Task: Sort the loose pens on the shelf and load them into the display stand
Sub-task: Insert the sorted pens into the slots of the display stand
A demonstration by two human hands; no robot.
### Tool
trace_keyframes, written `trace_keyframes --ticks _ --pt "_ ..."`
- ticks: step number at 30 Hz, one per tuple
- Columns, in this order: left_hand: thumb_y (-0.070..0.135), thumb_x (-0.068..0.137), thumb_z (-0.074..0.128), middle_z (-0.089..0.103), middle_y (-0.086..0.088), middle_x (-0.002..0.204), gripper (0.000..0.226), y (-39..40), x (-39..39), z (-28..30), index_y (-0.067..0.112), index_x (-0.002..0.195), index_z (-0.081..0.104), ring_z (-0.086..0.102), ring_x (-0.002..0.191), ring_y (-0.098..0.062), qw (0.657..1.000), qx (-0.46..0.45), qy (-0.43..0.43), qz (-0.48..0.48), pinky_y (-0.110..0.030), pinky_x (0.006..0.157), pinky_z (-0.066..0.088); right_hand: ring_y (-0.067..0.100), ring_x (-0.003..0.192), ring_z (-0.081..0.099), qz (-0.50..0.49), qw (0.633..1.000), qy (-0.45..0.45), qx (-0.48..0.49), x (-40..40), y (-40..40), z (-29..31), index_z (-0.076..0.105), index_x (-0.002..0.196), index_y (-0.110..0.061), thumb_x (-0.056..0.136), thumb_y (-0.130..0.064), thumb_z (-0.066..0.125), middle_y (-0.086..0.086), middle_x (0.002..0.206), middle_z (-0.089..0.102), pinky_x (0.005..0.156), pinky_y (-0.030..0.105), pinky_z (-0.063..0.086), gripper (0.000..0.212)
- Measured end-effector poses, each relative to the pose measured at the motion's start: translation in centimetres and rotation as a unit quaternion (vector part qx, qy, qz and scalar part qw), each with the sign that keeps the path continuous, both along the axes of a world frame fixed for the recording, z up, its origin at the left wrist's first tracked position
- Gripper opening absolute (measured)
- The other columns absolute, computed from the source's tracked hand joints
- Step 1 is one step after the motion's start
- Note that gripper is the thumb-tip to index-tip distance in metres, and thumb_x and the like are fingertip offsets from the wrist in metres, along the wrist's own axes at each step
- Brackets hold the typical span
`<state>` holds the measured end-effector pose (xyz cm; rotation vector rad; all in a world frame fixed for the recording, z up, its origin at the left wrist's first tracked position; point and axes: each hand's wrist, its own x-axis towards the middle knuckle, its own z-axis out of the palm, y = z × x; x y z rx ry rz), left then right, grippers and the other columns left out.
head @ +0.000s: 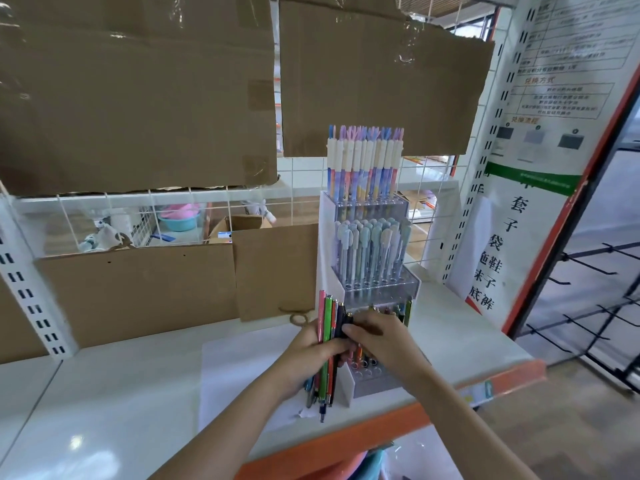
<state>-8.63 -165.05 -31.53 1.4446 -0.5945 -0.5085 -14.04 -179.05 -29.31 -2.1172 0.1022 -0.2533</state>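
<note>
Large cardboard sheets (138,95) hang over the wire grid behind the shelf (104,393), more cardboard (138,292) propped along its back edge. White shelf top, orange front lip; a paper sheet (235,375) lies flat on it under the work area. Printed poster (519,237) on the upright at right, black wire rack (588,306) beyond it. Stand (381,289), clear acrylic, stepped in three tiers, sits on the shelf right of centre. Top tier: row of tall pens (365,161) with white caps, upright. Middle tier: pastel pens (372,251), packed upright. Bottom tier: partly filled, a few dark pens (403,311) at its back right, several open holes at front; much of it hidden behind the hands. Left hand (308,358), just left of the bottom tier, grips a bundle (327,327) of loose pens, fingers curled round it; bundle roughly upright, pink and green barrels on the left side, tips down near the paper. Right hand (381,337) over the bottom tier, thumb and fingers pinching a dark pen (347,325) at the bundle's right edge. Cannot tell whether that pen is clear of the bundle.
</note>
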Motion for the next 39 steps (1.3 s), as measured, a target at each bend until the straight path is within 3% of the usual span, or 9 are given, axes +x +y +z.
trace_keyframes --ticks 5,9,12,14,19,25,30,34,39 --pt "-0.002 0.090 0.055 0.061 0.001 0.064 0.012 -0.2 -0.3 -2.1 0.007 0.085 0.060 0.055 0.061 -0.013 0.999 -0.015 -0.008 0.038 -0.022 0.062 0.047 0.011 0.049 0.049 -0.059 0.998 -0.024 0.005 -0.2 0.2 -1.0 0.061 0.082 -0.006 0.091 -0.021 0.061 0.002 0.061 0.059 0.051 0.026 0.039 0.018" --pt "0.004 0.090 0.057 0.065 -0.003 0.072 0.003 -0.1 0.2 -4.9 0.002 0.090 0.059 0.062 0.069 -0.013 0.993 -0.005 -0.038 0.111 -0.024 0.070 0.051 0.016 0.059 0.068 -0.101 0.991 -0.049 0.076 -0.3 -1.3 -0.4 0.047 0.097 -0.002 0.098 -0.016 0.048 0.010 0.076 0.069 0.056 0.035 0.056 0.014" --pt "0.012 0.092 0.057 0.064 -0.002 0.072 0.007 -0.7 0.5 -6.4 0.005 0.093 0.056 0.057 0.056 -0.008 0.981 0.007 -0.027 0.191 -0.021 0.055 0.047 0.019 0.059 0.069 -0.131 0.981 -0.067 0.123 -0.4 -3.5 0.3 0.043 0.102 -0.005 0.099 -0.011 0.043 0.015 0.074 0.068 0.056 0.031 0.058 0.007" --pt "0.016 0.092 0.057 0.061 -0.002 0.071 0.007 -1.1 0.6 -6.9 0.011 0.094 0.054 0.050 0.048 -0.003 0.976 0.014 -0.035 0.214 -0.020 0.047 0.041 0.023 0.063 0.070 -0.150 0.984 -0.074 0.068 -0.4 -5.3 0.4 0.043 0.093 -0.009 0.099 -0.010 0.044 0.013 0.072 0.067 0.062 0.041 0.059 0.006" --pt "0.022 0.091 0.059 0.059 -0.002 0.071 0.021 -1.4 1.0 -8.5 0.017 0.111 0.053 0.055 0.061 -0.009 0.969 0.044 -0.080 0.229 -0.022 0.056 0.041 0.031 0.062 0.065 -0.161 0.971 -0.076 -0.157 -0.4 -7.9 -0.4 0.040 0.092 -0.006 0.098 -0.010 0.045 0.014 0.068 0.060 0.059 0.055 0.052 0.009" --pt "0.018 0.092 0.058 0.061 0.001 0.078 0.013 -1.4 1.1 -9.7 0.019 0.105 0.054 0.056 0.069 -0.004 0.965 0.083 -0.101 0.227 -0.012 0.059 0.040 0.036 0.067 0.064 -0.156 0.968 -0.036 -0.192 0.8 -8.4 -1.6 0.034 0.095 -0.013 0.100 -0.013 0.040 0.020 0.072 0.063 0.060 0.052 0.052 0.008" --pt "0.020 0.092 0.059 0.066 -0.013 0.083 0.006 -1.1 1.2 -11.0 0.025 0.092 0.055 0.063 0.082 -0.025 0.967 0.125 -0.064 0.213 -0.036 0.074 0.051 0.035 0.063 0.061 -0.162 0.969 -0.003 -0.188 1.6 -8.6 -2.4 0.035 0.095 -0.013 0.100 -0.011 0.037 0.020 0.072 0.061 0.052 0.040 0.044 0.005" --pt "0.018 0.092 0.058 0.061 -0.004 0.072 0.005 -1.0 1.0 -11.1 0.016 0.088 0.058 0.055 0.065 -0.015 0.969 0.099 -0.035 0.224 -0.015 0.054 0.040 0.030 0.059 0.057 -0.168 0.966 0.038 -0.194 1.6 -8.6 -4.0 0.035 0.097 -0.010 0.099 -0.010 0.039 0.022 0.076 0.063 0.049 0.037 0.041 0.005" --pt "0.018 0.092 0.058 0.060 0.000 0.070 0.008 -0.7 1.2 -11.3 0.012 0.087 0.058 0.053 0.060 -0.008 0.971 0.092 -0.009 0.222 -0.018 0.053 0.040 0.032 0.072 0.063 -0.183 0.961 0.058 -0.201 1.6 -8.5 -5.4 0.044 0.091 -0.006 0.095 -0.010 0.051 0.020 0.084 0.065 0.061 0.042 0.050 0.009"
